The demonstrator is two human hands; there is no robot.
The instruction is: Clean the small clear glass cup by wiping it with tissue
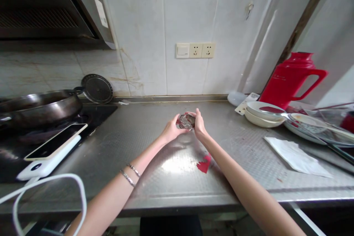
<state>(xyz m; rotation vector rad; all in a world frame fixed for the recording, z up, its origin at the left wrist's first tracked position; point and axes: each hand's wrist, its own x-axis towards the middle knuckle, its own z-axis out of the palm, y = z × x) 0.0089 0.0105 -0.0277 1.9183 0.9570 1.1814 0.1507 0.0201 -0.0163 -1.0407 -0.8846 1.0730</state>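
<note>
As curled left fingers (175, 119) and straighter right fingers (198, 115) clasp a clear round object (186, 121) between them, the steadying step seemingly calls next for even pressure.

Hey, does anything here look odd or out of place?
Yes: a ragged red patch, perhaps a torn scrap, on the metal counter beside the right forearm. A phone seems to rest on the cooktop near the pan, an odd spot for electronics.
</note>
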